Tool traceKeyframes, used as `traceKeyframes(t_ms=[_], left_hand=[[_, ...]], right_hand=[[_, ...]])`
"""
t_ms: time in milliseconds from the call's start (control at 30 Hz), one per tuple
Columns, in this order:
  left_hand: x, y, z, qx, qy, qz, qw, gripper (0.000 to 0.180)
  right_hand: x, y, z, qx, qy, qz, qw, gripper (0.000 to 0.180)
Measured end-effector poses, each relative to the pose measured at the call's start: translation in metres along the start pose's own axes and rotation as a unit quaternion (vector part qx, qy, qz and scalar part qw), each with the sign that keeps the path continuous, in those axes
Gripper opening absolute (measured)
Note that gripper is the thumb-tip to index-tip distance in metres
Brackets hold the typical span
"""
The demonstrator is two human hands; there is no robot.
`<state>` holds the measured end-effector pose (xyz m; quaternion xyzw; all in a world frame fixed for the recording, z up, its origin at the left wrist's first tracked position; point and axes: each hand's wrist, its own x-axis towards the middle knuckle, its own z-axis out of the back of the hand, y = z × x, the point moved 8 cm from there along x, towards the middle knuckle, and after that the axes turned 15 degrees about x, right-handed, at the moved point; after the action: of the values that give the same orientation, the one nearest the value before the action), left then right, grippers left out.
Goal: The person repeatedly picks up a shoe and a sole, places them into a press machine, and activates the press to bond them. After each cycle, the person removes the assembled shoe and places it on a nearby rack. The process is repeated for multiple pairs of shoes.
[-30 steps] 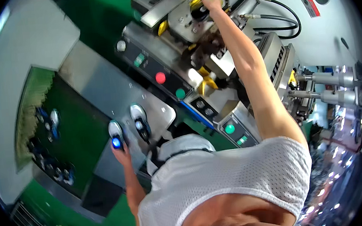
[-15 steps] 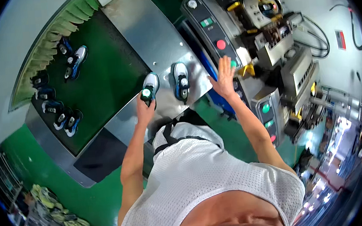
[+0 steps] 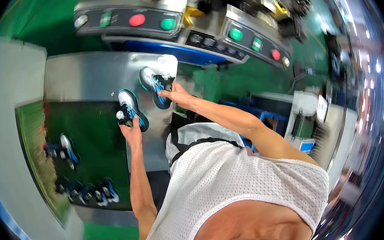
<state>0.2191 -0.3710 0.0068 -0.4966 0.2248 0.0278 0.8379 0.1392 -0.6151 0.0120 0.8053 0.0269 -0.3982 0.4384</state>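
Note:
My left hand [image 3: 131,130] is closed round the heel end of a sneaker [image 3: 128,100] with a white toe, black body and blue trim. This sneaker is at the edge where the green belt meets a metal table [image 3: 87,74]. A matching sneaker [image 3: 150,79] is tilted over the metal surface to its right. My right hand [image 3: 178,96] grips that one near the heel, thumb along its side. Both toes point away from me. Whether either sole touches the metal cannot be made out.
Several similar sneakers [image 3: 102,192] lie on the green belt [image 3: 97,128] at left, near a fringed curtain [image 3: 42,156]. Beyond the table stands a machine with a control panel [image 3: 124,21] of red and green buttons. A second panel [image 3: 256,41] stands to its right.
My view has swung to the right, so the machine now lies ahead. My right hand, open near the panel before, has taken hold of the second sneaker. My left hand keeps its sneaker.

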Motion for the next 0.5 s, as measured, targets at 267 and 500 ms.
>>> traceKeyframes(t_ms=[267, 500], left_hand=[[-0.142, -0.171, -0.231, 0.1, 0.315, -0.224, 0.917, 0.056], [-0.359, -0.224, -0.388, 0.08, 0.62, -0.32, 0.712, 0.055]], right_hand=[[-0.226, 0.034, 0.193, 0.217, -0.213, 0.247, 0.92, 0.045], [-0.467, -0.038, 0.314, 0.433, -0.45, 0.379, 0.683, 0.051]])
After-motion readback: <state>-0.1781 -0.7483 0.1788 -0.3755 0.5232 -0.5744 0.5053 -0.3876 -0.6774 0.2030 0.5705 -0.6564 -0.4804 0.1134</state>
